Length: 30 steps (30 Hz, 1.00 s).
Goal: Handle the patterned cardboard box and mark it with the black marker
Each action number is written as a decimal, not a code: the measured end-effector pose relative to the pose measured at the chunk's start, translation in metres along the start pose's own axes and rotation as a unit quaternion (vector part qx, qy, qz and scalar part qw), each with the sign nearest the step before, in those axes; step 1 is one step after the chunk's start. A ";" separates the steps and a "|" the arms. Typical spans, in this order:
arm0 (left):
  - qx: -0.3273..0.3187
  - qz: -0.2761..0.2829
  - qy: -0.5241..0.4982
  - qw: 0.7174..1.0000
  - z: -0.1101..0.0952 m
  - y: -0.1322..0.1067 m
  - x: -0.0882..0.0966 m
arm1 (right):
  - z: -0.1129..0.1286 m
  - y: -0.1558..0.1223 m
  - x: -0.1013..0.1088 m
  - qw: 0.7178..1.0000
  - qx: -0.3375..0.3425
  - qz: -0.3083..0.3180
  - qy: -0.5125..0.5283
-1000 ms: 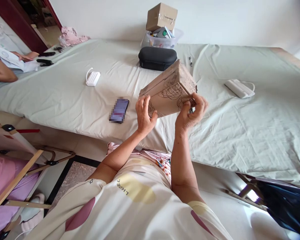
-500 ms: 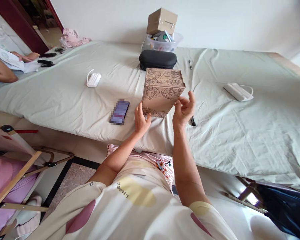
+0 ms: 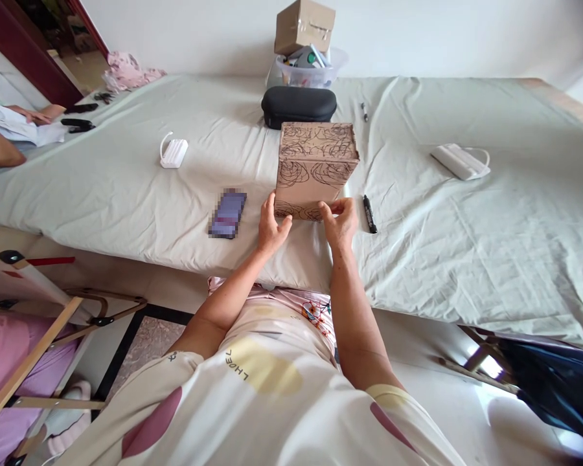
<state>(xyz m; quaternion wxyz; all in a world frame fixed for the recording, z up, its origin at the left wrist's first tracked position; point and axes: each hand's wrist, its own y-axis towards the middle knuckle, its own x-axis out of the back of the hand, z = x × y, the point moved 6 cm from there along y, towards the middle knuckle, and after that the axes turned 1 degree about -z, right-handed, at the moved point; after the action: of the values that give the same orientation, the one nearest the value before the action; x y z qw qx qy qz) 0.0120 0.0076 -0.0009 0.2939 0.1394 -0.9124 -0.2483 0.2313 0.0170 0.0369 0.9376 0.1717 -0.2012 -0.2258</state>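
Note:
A brown cardboard box (image 3: 311, 173) with black scribbled loops on its top and front stands before me on the cloth-covered table. My left hand (image 3: 273, 228) grips its lower left front corner, fingers along the side and thumb at the front. At the lower right front edge, my right hand (image 3: 339, 220) has its thumb on the front face and its fingers round the right side, partly hidden. A black marker (image 3: 370, 214) lies just right of my right hand. To the left of the box is a phone (image 3: 228, 213) with a blurred screen.
Behind the box sit a black case (image 3: 298, 105) and a clear plastic tub (image 3: 298, 76) bearing another carton (image 3: 305, 27). White blocks with loops lie left (image 3: 173, 153) and right (image 3: 460, 162). A small pen (image 3: 364, 112) lies farther back. Another person's arm (image 3: 0, 141) rests at far left.
My right hand has come down from the box's right side to its lower front edge and closed on it. The marker now shows fully. The whole view has shifted slightly.

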 end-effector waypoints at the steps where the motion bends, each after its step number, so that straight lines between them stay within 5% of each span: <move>1: 0.000 0.005 -0.003 1.000 0.001 0.000 -0.001 | -0.002 0.001 0.001 1.000 -0.004 -0.001 0.005; 5: 0.001 0.004 -0.020 1.000 0.007 0.002 -0.002 | -0.010 0.002 0.000 0.999 -0.027 0.033 0.019; 12: 0.081 -0.001 -0.071 0.994 0.030 0.004 -0.010 | -0.023 -0.003 -0.003 0.981 -0.086 0.121 -0.121; 23: 0.079 0.002 -0.104 0.991 0.037 0.007 -0.009 | -0.035 -0.003 -0.011 0.982 -0.033 0.133 -0.132; 30: 0.097 0.002 -0.129 0.987 0.028 0.008 -0.004 | -0.036 -0.001 -0.012 0.992 -0.010 0.086 -0.087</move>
<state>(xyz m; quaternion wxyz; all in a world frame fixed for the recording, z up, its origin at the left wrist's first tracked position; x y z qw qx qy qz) -0.0029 0.0260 -0.0177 0.1592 0.1322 -0.9628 -0.1740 0.2372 0.0306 0.0017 0.9341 0.1245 -0.2937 -0.1605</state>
